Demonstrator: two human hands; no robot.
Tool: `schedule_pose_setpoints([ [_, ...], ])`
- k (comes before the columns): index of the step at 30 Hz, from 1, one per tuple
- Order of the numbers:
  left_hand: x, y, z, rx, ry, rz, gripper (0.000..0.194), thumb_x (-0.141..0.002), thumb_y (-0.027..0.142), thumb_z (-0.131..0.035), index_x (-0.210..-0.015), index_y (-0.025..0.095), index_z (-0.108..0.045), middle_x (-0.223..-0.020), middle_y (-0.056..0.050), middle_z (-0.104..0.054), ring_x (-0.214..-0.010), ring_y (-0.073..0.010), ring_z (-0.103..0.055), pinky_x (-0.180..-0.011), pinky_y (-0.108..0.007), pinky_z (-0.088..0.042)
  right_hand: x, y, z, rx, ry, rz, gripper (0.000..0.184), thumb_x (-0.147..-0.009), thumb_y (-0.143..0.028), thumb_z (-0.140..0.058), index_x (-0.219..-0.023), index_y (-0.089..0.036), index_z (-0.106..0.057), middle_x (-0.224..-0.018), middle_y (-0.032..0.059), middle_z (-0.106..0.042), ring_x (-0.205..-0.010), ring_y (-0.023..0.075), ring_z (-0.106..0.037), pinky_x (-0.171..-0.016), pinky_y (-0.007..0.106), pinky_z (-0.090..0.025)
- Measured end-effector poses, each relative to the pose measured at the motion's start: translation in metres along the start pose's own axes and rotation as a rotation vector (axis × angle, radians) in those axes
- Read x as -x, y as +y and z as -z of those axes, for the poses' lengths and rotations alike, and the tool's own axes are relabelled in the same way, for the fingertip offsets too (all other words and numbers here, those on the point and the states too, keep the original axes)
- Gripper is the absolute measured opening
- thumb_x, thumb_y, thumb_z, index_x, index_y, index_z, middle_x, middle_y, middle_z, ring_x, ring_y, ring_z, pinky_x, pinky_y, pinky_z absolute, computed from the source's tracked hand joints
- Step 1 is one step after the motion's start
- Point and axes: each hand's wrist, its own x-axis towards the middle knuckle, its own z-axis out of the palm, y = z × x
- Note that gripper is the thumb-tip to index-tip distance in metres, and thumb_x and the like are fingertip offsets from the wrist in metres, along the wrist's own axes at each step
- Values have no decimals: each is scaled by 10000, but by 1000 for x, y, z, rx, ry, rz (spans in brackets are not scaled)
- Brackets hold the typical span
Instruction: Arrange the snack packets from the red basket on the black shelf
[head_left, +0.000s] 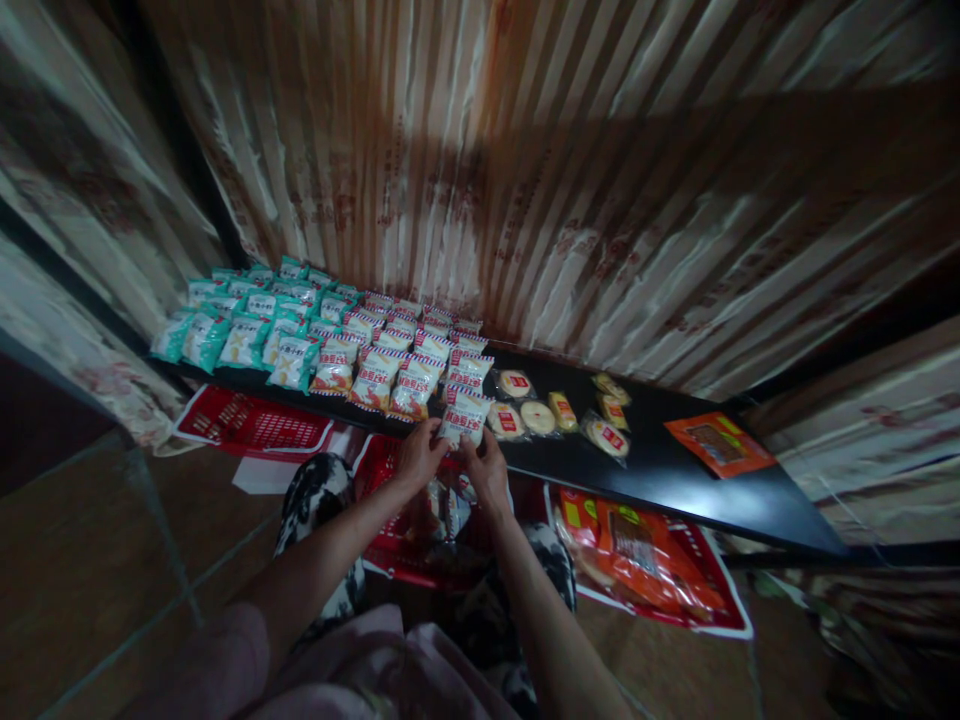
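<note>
Both hands hold one snack bag [464, 413] at the front edge of the black shelf [652, 455]. My left hand [422, 455] grips its lower left side, and my right hand [487, 467] its lower right. The bag is white with red print and a striped top edge, standing upright. Behind it and to its left stand rows of matching snack bags [418, 385]. Farther left are several teal snack bags [244, 340]. Just right of the held bag lie round wrapped cakes [538, 417] and small yellow packets [562, 411].
An orange packet [718, 444] lies at the shelf's right end. Below the shelf are a red basket [255, 425] at left, a red basket [386, 555] with packets between my knees, and a basket with orange packets [637, 550] at right. A pleated curtain [450, 150] hangs behind.
</note>
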Motion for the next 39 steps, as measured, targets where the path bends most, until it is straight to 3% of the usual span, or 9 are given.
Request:
schedule_pose_setpoints([
  [20, -14, -4, -7, -145, 116, -134, 408, -810, 111, -510, -1215, 155, -520, -1180, -110, -605, -1136, -216, -553, -992, -392, -456, -31, -5, -14, 15, 63, 116, 474, -809, -469, -490, -1137, -151, -613, -934, 99, -713, -769, 218, -633, -706, 316, -483],
  [24, -12, -9, -9, -152, 113, -155, 446, -817, 129, -486, -1262, 161, -486, -1242, -123, -568, -1190, -229, -519, -1001, -411, -458, -37, 4, -21, 50, 103, 223, 448, -826, -454, -486, -1128, -151, -618, -1031, 125, -673, -934, 240, -601, -832, 369, -467],
  [30, -9, -17, -15, -154, 91, -181, 483, -828, 121, -433, -1309, 159, -453, -1303, -139, -517, -1241, -229, -480, -1018, -420, -454, -41, 17, -31, 96, 198, 287, 474, -841, -438, -472, -1203, -154, -584, -1305, 154, -528, -1240, 274, -435, -1029, 458, -363],
  [39, -10, -18, -20, -186, 85, -204, 505, -818, 112, -415, -1322, 117, -449, -1323, -151, -505, -1272, -235, -447, -1062, -417, -412, -49, 22, -32, 118, 201, 287, 540, -846, -467, -450, -1228, -104, -566, -1406, 185, -433, -1342, 295, -338, -1086, 479, -305],
])
